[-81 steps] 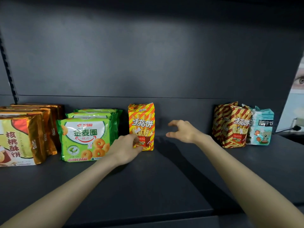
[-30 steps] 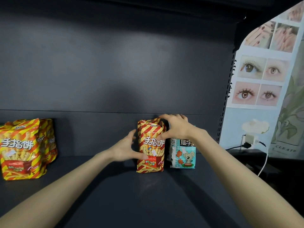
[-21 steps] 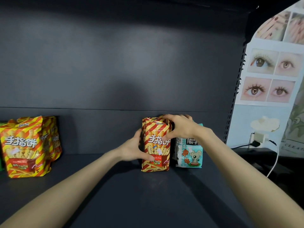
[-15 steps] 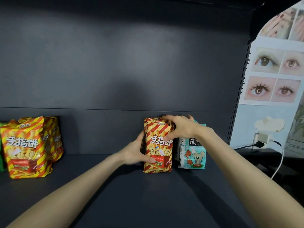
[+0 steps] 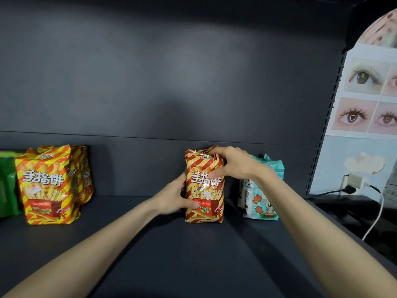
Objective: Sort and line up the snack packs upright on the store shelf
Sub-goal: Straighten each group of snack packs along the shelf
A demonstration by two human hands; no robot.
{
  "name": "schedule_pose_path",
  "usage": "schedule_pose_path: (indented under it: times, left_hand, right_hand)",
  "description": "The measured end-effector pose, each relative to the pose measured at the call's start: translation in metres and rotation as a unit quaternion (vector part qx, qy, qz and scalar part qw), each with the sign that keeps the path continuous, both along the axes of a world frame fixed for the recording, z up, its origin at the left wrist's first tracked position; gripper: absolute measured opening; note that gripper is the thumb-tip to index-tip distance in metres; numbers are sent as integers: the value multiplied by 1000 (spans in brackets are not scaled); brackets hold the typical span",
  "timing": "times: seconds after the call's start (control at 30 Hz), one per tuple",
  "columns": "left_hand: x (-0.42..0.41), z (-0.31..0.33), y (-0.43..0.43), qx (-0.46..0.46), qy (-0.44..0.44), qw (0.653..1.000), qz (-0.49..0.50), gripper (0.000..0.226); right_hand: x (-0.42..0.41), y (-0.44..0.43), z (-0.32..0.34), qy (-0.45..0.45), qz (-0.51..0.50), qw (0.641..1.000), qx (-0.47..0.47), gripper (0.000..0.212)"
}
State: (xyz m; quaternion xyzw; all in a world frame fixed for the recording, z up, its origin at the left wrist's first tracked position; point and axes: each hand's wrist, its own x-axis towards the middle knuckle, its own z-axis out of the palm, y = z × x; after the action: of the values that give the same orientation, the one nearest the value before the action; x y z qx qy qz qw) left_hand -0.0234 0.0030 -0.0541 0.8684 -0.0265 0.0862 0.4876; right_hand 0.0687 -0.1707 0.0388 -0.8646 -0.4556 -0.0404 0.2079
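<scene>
It's dim: the dark shelf [image 5: 193, 254] and its back panel [image 5: 171, 72] swallow the light, save a soft pale patch at centre. The eye poster [image 5: 365, 100] at right glows brighter. The striped snack pack [image 5: 204, 190] shows a mild sheen and is sharp; lines bow toward the frame's edges.

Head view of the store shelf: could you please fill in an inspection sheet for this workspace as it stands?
Surface: dark shelf board, with packs standing toward the back.
Job's things: held striped pack upright between both hands; teal pack upright just to its right; striped row upright at the left; green pack at the left edge.
Clutter: nothing seen.
Grippers: left hand grips the held striped pack's left side; right hand grips its top.
Cables: white cable and black cable lead from a wall plug, right of the shelf.
Surroundings: dark back panel; eye poster at the right.
</scene>
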Motion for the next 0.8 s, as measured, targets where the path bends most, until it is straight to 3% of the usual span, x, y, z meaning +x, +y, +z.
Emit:
schedule_pose_path:
  times: [0.23, 0.53, 0.8]
  left_hand:
    - [-24, 3, 35, -9, 5, 1000, 7, 82]
    - [-82, 7, 113, -16, 19, 999, 46, 79]
    - [-111, 0, 141, -33, -4, 996, 77, 90]
  right_hand:
    - [-21, 34, -7, 87, 48, 992, 81, 64]
    - [-68, 119, -26, 128, 75, 977, 156, 65]
    - [-91, 164, -44, 184, 39, 959, 213, 92]
